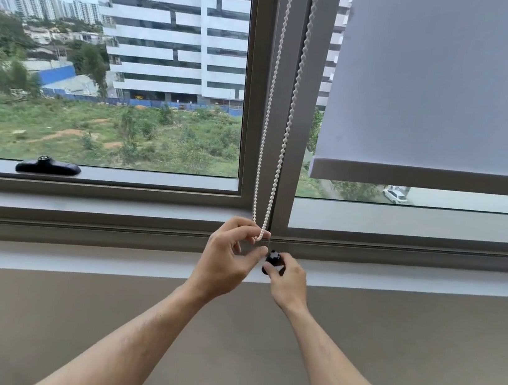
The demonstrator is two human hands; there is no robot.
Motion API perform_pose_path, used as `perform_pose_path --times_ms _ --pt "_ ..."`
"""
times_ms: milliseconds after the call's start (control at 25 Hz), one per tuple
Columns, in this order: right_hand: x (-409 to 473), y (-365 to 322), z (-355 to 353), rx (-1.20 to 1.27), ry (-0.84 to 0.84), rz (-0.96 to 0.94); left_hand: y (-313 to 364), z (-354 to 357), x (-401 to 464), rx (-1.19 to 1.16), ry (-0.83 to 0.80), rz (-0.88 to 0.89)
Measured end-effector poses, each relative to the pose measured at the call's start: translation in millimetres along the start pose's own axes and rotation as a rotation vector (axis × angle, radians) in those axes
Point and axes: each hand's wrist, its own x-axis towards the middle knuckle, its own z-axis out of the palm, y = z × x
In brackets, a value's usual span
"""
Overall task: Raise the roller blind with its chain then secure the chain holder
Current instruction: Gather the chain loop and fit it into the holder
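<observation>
Chain (271,103): white beaded loop, hanging down the grey mullion (286,164) between two panes; light, limp, beads likely slippery but giving purchase to a pinch. Bottom of loop pinched by left hand (231,254), fingers curled on the beads. Chain holder (273,262): small black-and-white piece, just below the loop, gripped by right hand (287,280); probably rigid plastic, best held by its sides. Roller blind (450,89): grey fabric, right pane, bottom bar well above the sill (80,210). Black window handle (48,165) on left frame, well apart. Nothing obstructs.
</observation>
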Motion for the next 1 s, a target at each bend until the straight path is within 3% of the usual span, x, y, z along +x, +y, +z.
perform_pose_path --times_ms 160,400,640,800,1000 --pt "-11 -22 -17 0.154 -0.074 -0.017 4 -2 -5 -0.009 0.018 -0.010" --pt "-24 -68 -45 0.198 -0.212 -0.198 17 1 -4 -0.103 0.065 -0.057" --pt "-33 -95 -76 0.265 -0.240 -0.302 30 7 -3 -0.170 0.084 -0.080" --pt "-39 -98 -88 0.201 -0.290 -0.326 44 8 0 -0.241 0.008 -0.005" --pt "-44 -94 -97 0.191 -0.287 -0.329 52 6 2 -0.027 -0.141 0.098"
